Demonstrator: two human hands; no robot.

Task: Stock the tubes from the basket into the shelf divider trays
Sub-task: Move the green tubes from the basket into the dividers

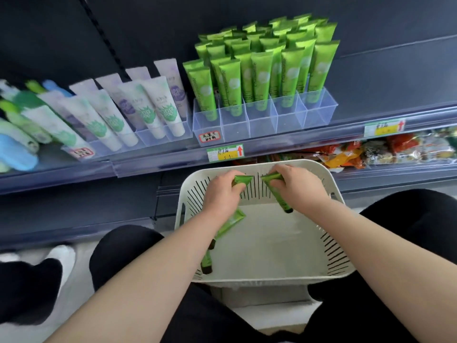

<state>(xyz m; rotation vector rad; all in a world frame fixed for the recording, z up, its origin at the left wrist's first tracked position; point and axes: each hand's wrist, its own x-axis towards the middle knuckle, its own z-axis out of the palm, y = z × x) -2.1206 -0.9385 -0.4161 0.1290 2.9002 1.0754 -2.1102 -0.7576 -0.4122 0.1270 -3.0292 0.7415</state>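
A white slotted basket [329, 246] sits between my knees below the shelf. Both hands are inside it near its far wall. My left hand [220, 194] grips a green tube [242, 180] whose crimped end pokes out past my fingers. My right hand [298, 188] grips another green tube [280, 198] that slants down with its dark cap toward the basket floor. More green tubes [228, 225] lie on the basket floor under my left forearm. On the shelf above, a clear divider tray [235, 125] holds several upright green tubes [262, 78]; its front cells hold nothing.
Left of the green tray, white and lilac tubes [158, 110] stand in another clear tray [153, 137]. Price labels [225, 152] are clipped to the shelf edge. Snack packets [371, 149] fill the shelf below at right. A black-and-white shoe [37, 280] is on the floor, left.
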